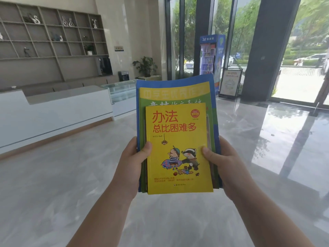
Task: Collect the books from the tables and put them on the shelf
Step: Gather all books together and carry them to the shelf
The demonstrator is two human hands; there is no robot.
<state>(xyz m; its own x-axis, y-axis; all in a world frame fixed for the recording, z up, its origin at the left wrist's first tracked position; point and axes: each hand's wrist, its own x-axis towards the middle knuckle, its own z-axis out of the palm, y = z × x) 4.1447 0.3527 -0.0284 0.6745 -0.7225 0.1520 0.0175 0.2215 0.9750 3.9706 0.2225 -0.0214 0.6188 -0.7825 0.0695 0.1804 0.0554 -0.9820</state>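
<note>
Daylight flooding a bright lobby
Windows (302,50) are blowing out, glaring across the glossy floor (267,131); edges are bending and blurring.

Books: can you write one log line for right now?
carrying | book stack | left hand + right hand gripping sides | yellow book on top

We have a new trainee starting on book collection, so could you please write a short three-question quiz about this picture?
1. True or false: both hands grip the stack of books.
2. What colour is the top book? A) yellow B) red C) white
3. Which side of the view shows the wall shelf?

Key:
1. True: the left hand and right hand each clamp a side, thumbs on the cover.
2. A.
3. The left, behind the white counter.
</note>
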